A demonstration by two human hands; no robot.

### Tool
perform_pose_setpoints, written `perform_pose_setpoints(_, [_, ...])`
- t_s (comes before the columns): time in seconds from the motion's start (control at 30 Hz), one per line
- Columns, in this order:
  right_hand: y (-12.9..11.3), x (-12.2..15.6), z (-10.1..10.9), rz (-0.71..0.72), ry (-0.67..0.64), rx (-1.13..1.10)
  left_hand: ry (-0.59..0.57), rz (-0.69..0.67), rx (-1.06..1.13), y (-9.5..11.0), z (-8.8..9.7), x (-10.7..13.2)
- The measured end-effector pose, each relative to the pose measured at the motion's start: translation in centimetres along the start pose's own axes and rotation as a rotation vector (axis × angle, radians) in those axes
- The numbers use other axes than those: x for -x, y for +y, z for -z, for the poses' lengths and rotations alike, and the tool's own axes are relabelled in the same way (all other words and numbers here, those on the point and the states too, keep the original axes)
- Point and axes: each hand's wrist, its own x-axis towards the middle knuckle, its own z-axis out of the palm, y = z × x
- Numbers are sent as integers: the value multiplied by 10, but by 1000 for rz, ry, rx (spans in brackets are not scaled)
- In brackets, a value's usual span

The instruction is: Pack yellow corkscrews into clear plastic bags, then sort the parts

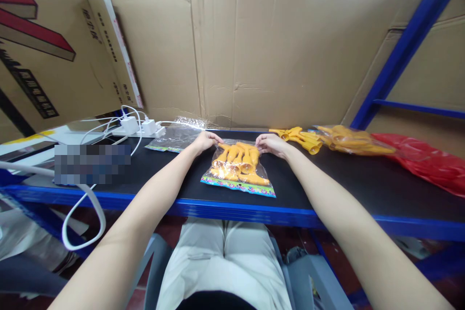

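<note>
A clear plastic bag (236, 185) with a colourful printed strip along its near edge lies on the black tabletop in front of me. Inside it are several yellow-orange hollow pieces (234, 157) with flared open ends, which look like small finger toys. My left hand (206, 142) pinches the bag's far left corner. At the far right corner, the fingers of my right hand (271, 146) are closed on the bag too. More loose yellow pieces (301, 139) lie just beyond my right hand. Flat clear bags (174, 136) rest behind my left hand.
To the right sit another bag of yellow pieces (348, 140) and a red plastic bag (425, 160). White chargers in a power strip (148, 127) and loose cables are at the left. A cardboard wall (272, 58) closes the back; a blue post (403, 43) slants at right.
</note>
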Motion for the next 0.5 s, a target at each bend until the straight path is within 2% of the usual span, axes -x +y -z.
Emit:
perform_pose_setpoints(0.23, [-2,-2,-2,158,-26,420,-11,-201,-328,4,1,2])
perform_pose_setpoints(0.37, [-7,2,-6,147,-47,488,11,-336,-561,9,3,6])
perform_pose_setpoints(0.5, [-13,10,-10,147,-53,627,47,-482,-598,14,1,9])
